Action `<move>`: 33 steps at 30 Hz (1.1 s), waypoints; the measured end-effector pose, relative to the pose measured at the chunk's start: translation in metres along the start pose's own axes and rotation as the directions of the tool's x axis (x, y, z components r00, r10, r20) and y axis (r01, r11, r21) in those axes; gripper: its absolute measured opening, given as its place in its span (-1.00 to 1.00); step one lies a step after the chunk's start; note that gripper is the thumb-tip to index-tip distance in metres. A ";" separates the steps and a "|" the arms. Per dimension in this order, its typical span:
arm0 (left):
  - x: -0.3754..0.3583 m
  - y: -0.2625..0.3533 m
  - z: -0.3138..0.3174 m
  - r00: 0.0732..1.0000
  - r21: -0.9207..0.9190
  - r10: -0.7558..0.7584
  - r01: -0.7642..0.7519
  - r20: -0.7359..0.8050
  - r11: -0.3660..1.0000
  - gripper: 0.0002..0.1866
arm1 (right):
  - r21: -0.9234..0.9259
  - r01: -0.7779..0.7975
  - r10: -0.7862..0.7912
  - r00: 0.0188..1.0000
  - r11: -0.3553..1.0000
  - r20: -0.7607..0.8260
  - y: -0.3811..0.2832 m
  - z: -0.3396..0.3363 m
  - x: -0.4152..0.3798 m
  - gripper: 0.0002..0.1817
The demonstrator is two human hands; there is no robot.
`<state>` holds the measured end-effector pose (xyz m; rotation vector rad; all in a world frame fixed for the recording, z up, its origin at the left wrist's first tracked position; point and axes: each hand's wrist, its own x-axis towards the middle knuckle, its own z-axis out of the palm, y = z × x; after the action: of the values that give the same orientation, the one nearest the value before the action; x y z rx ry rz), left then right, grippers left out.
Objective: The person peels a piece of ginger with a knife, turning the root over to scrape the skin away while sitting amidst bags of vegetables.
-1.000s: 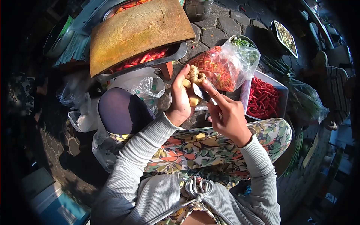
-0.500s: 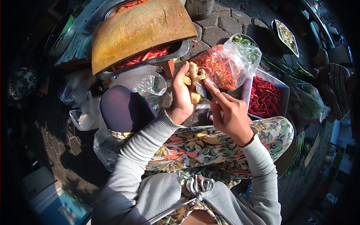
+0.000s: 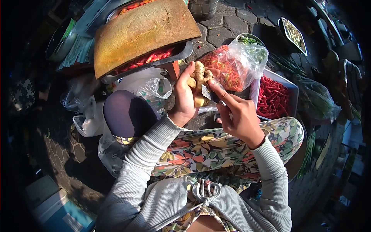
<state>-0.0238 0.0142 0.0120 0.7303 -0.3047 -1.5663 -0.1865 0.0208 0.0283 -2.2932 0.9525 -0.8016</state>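
Left hand (image 3: 184, 98): half cupped, it held the ginger (image 3: 199, 79) against its palm side. Right hand (image 3: 244, 120): partly closed, it gripped a knife (image 3: 207, 92), the handle mostly hidden, forefinger extended beside the blade. Ginger: one knobbly root, which lay between the hands above the lap; its long axis ran away from the body, pale end nearest the person, knobbly end farthest, with stubs jutting to both sides. The blade lay against or just beside its right flank; contact could not be told. Clear bag (image 3: 225, 69): cut peppers, beyond and right. White box (image 3: 295, 101): red chillies, farther right. Wooden board (image 3: 145, 34): tilted over a metal tray (image 3: 186, 51) of red peppers, beyond and left.
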 end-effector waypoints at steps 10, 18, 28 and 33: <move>-0.002 0.001 0.003 0.999 0.091 0.001 -0.004 0.033 0.996 -0.40 | 0.021 0.016 -0.016 1.000 1.000 0.003 0.006 -0.003 -0.001 -0.29; -0.001 0.007 0.000 0.979 0.129 -0.080 0.057 0.186 0.990 -0.33 | 0.100 -0.039 0.030 0.995 0.994 0.092 0.001 -0.010 -0.001 -0.24; -0.004 0.007 0.003 0.977 0.170 -0.061 0.026 0.206 0.985 -0.31 | 0.080 0.028 -0.030 0.999 0.996 0.031 0.004 -0.008 -0.001 -0.23; -0.007 0.010 0.007 0.974 0.200 -0.068 0.024 0.216 0.980 -0.31 | 0.120 -0.042 0.035 0.998 0.992 0.054 0.000 -0.012 0.000 -0.26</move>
<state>-0.0205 0.0178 0.0251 0.7184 -0.6180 -1.6807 -0.1946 0.0181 0.0364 -2.1746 0.8977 -0.7589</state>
